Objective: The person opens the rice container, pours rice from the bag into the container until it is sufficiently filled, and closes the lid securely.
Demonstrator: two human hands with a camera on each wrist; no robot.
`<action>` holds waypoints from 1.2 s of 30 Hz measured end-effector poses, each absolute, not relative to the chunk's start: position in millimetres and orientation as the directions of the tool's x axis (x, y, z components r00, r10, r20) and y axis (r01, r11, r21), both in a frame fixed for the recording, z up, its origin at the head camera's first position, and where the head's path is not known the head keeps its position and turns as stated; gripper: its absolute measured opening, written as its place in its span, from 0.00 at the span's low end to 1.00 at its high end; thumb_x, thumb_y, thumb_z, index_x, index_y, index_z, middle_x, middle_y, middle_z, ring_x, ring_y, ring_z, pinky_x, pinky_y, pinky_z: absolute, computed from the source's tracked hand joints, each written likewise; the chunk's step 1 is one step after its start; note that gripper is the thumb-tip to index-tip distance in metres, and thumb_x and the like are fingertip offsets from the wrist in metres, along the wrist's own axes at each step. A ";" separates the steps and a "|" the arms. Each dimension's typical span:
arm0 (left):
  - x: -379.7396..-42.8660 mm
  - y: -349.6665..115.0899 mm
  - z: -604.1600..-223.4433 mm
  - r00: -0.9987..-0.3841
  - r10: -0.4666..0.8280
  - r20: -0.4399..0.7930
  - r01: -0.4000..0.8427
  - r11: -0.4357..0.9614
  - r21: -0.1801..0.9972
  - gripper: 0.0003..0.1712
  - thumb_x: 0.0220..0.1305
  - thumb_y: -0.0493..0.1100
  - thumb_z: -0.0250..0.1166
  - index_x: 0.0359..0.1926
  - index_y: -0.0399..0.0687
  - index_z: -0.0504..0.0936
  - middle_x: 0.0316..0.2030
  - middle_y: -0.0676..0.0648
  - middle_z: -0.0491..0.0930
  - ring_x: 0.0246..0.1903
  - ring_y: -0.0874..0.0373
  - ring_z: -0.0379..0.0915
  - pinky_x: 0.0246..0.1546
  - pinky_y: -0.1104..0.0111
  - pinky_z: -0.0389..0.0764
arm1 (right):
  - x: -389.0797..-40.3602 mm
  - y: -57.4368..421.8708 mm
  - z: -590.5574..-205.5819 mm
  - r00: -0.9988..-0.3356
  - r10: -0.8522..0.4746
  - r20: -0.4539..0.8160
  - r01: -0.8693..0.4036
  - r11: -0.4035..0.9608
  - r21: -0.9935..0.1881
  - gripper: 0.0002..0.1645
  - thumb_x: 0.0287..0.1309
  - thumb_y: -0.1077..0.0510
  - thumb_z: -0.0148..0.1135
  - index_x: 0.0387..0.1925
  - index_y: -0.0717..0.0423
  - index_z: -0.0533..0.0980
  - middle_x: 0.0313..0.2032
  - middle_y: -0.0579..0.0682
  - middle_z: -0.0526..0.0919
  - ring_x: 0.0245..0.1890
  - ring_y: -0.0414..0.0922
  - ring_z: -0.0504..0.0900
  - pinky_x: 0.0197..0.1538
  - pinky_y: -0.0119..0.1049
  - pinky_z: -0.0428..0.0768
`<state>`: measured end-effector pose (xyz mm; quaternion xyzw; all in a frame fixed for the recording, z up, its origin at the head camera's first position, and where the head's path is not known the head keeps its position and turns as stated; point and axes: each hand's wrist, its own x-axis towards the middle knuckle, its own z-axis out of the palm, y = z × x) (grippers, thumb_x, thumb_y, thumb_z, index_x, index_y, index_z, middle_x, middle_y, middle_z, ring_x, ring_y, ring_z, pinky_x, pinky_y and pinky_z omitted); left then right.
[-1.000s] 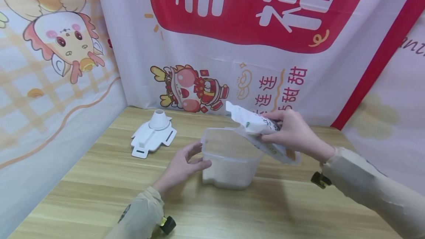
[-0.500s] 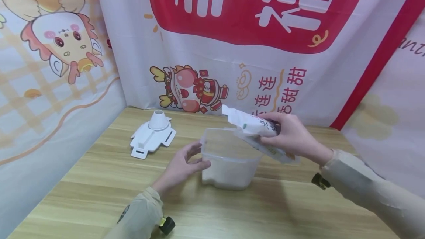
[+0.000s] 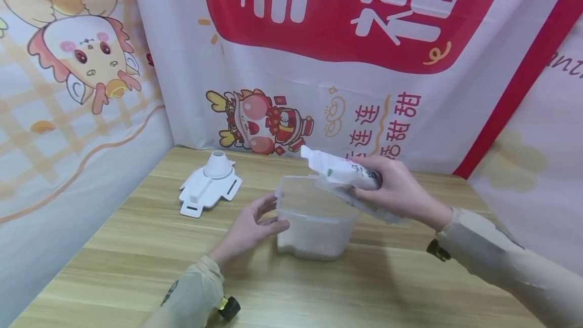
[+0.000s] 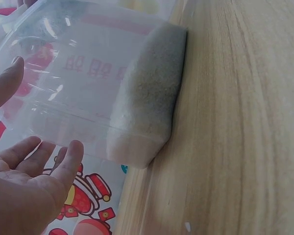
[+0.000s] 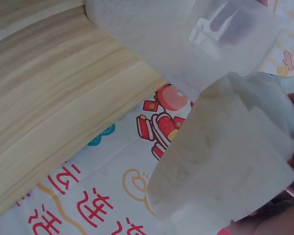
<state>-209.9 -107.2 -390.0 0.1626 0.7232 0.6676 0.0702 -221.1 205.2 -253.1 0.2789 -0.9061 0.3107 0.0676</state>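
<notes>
A clear plastic container (image 3: 319,227) stands on the wooden table, with pale, grainy contents (image 4: 149,93) lying in its bottom part. My left hand (image 3: 246,229) holds its left end, thumb on the near side and fingers on the far side. Above its right part, my right hand (image 3: 398,186) grips a crumpled white printed bag (image 3: 343,170). The bag tilts leftward and overlaps the container's rim in the head view. Up close in the right wrist view, pale folds of the bag (image 5: 225,161) hide most of the right hand.
Left of the container, a white plastic piece with a cone and slotted tabs (image 3: 209,183) lies on the wooden table (image 3: 136,247). A printed cloth (image 3: 182,65) hangs along the table's back edge, with more cloth at both sides.
My right hand has shifted slightly left with the bag, whose left end sits a little lower and farther over the container. The left hand and container have stayed in place.
</notes>
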 end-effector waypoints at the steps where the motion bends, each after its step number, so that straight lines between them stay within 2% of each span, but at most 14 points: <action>1: -209.9 -107.1 -390.0 -0.937 0.329 0.116 0.141 0.054 0.989 0.44 0.55 0.48 0.76 0.70 0.54 0.66 0.67 0.46 0.67 0.61 0.46 0.68 0.60 0.57 0.73 | -221.1 205.4 -253.3 -0.835 -0.465 0.293 -0.547 0.652 -0.524 0.33 0.53 0.56 0.75 0.62 0.49 0.76 0.50 0.48 0.82 0.46 0.47 0.79 0.48 0.47 0.79; 8: -208.9 -106.6 -389.3 -0.940 0.323 0.109 0.131 0.047 0.990 0.43 0.54 0.47 0.76 0.70 0.55 0.67 0.66 0.47 0.68 0.61 0.46 0.68 0.60 0.57 0.73 | -222.5 207.1 -252.4 -0.843 -0.458 0.282 -0.536 0.672 -0.511 0.35 0.52 0.54 0.76 0.63 0.48 0.76 0.49 0.48 0.83 0.43 0.46 0.80 0.45 0.46 0.80; 17: -208.7 -107.1 -388.8 -0.947 0.307 0.099 0.132 0.089 0.987 0.45 0.52 0.51 0.77 0.70 0.57 0.68 0.66 0.50 0.69 0.61 0.51 0.68 0.60 0.58 0.73 | -226.0 204.3 -245.8 -0.805 -0.523 0.280 -0.592 0.680 -0.432 0.37 0.47 0.55 0.79 0.61 0.48 0.77 0.48 0.46 0.84 0.42 0.44 0.80 0.46 0.44 0.81; 27: -209.1 -106.4 -389.8 -0.937 0.320 0.139 0.165 0.054 0.985 0.42 0.54 0.46 0.77 0.69 0.55 0.69 0.65 0.49 0.69 0.64 0.50 0.65 0.60 0.60 0.73 | -226.1 193.2 -242.0 -0.782 -0.563 0.268 -0.623 0.681 -0.385 0.36 0.43 0.56 0.80 0.58 0.51 0.79 0.44 0.44 0.85 0.37 0.41 0.80 0.39 0.39 0.79; 36: -209.0 -106.2 -390.4 -0.939 0.319 0.127 0.152 0.054 0.987 0.42 0.53 0.47 0.77 0.68 0.57 0.69 0.66 0.51 0.69 0.64 0.50 0.65 0.60 0.59 0.73 | -222.7 187.3 -241.1 -0.778 -0.568 0.270 -0.629 0.698 -0.343 0.36 0.42 0.57 0.80 0.57 0.54 0.80 0.42 0.45 0.85 0.35 0.41 0.80 0.36 0.37 0.80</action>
